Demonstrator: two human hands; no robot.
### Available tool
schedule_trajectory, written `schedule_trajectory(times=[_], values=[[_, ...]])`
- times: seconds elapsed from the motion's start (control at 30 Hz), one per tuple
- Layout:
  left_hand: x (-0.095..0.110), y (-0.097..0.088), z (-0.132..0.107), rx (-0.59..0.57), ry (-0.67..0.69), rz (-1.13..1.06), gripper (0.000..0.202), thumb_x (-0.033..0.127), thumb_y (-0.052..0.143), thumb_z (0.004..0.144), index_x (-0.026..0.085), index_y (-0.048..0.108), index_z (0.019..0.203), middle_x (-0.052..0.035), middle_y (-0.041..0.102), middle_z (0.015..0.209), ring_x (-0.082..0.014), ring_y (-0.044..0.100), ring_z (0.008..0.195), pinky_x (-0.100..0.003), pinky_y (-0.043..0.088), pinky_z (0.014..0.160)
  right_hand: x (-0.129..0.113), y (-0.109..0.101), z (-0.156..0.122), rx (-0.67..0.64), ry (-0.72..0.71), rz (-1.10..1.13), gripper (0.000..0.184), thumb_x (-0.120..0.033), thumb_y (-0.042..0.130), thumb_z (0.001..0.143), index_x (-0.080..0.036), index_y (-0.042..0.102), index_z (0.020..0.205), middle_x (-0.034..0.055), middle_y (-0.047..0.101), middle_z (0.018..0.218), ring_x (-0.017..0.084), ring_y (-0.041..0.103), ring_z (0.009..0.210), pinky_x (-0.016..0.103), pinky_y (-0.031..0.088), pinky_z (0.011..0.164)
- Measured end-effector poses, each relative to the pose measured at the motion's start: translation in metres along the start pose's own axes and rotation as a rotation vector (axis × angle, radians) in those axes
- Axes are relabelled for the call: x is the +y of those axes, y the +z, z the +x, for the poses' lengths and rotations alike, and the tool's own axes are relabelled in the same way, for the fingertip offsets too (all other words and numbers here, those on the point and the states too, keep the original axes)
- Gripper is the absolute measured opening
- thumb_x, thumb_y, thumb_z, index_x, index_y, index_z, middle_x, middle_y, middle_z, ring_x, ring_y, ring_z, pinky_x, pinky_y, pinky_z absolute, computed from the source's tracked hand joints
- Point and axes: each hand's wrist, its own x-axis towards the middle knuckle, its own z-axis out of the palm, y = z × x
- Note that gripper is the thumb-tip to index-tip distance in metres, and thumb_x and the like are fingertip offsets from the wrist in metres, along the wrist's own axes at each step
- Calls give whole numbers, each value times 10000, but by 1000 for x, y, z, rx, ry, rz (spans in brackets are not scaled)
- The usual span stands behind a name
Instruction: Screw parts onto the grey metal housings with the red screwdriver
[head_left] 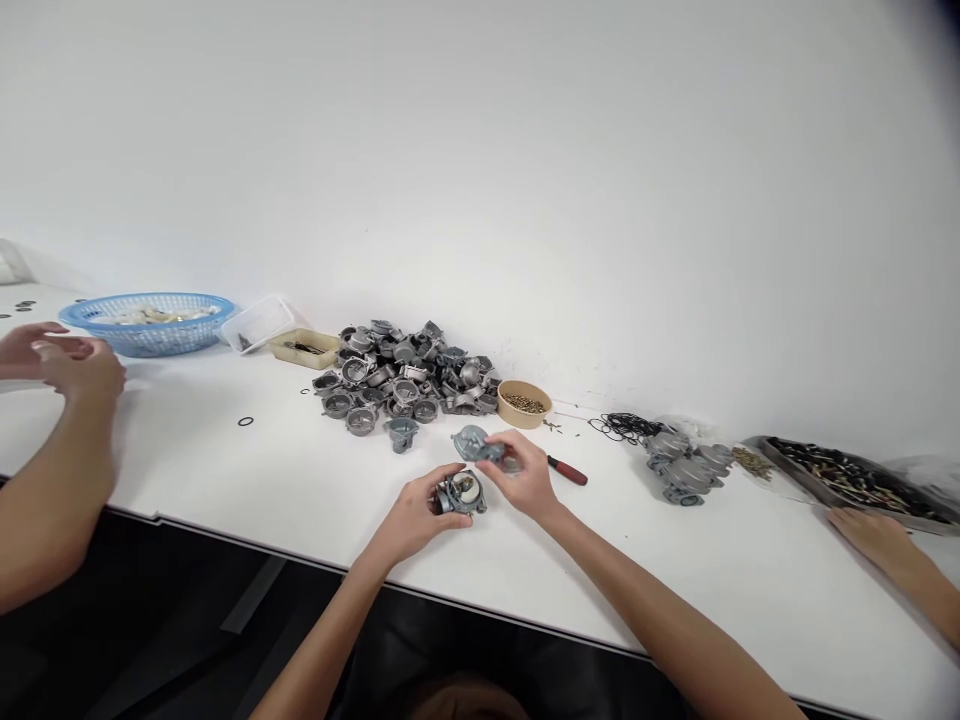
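Observation:
My left hand [414,515] grips a carburetor body [463,490] just above the table, its open side up with a white float showing inside. My right hand [525,475] pinches a grey metal float bowl [472,443] slightly above and beyond the body, and the two parts are apart. A screwdriver with a red and black handle [570,471] lies behind my right hand, its front part hidden. One loose bowl [402,433] sits on the table in front of a large pile of similar metal bowls [405,375].
Behind stand a round tub of brass screws [523,400], a yellowish tray [304,348] and a blue basket [150,325]. To the right are black rubber rings [628,428], assembled carburetors [686,465] and a metal tray [855,480]. Other people's hands appear left [79,365] and right [870,540].

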Motion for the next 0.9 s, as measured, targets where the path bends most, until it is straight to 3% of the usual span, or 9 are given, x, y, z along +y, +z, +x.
schedule_trajectory(times=[0.2,0.47,0.7,0.8,0.9], values=[[-2,1,0,-18,12,-15,662,350,845,713,245,630,1330,-56,678,1245,-272,643,1063,-358,536,916,33,39,40,-165,227,-26,289,-407,759,806,-212,686,1006,47,716,1046,137,610,694,275,516,673],[-4,1,2,-14,43,11,639,315,848,711,250,642,1313,-42,695,1188,-256,639,992,-322,524,829,65,70,32,-254,243,-135,249,-336,752,785,-226,680,997,21,704,1014,169,616,816,289,484,771],[-3,2,1,-17,0,7,663,349,835,717,223,625,1333,-64,690,1192,-253,641,952,-339,537,830,56,62,31,-331,235,-161,306,-326,741,812,-240,689,1102,32,717,1068,196,646,898,315,495,851],[-2,2,0,-22,-2,15,662,349,826,728,247,612,1346,-56,681,1193,-244,636,954,-336,533,832,50,45,37,-382,242,-172,378,-345,718,843,-252,689,1208,61,701,1204,218,667,982,341,503,913],[-2,2,-1,-16,-4,38,653,353,820,733,255,615,1345,-62,673,1195,-245,626,959,-329,528,815,48,21,40,-346,197,-265,327,-334,636,908,-244,702,1215,77,684,1236,234,653,1068,366,487,973]])
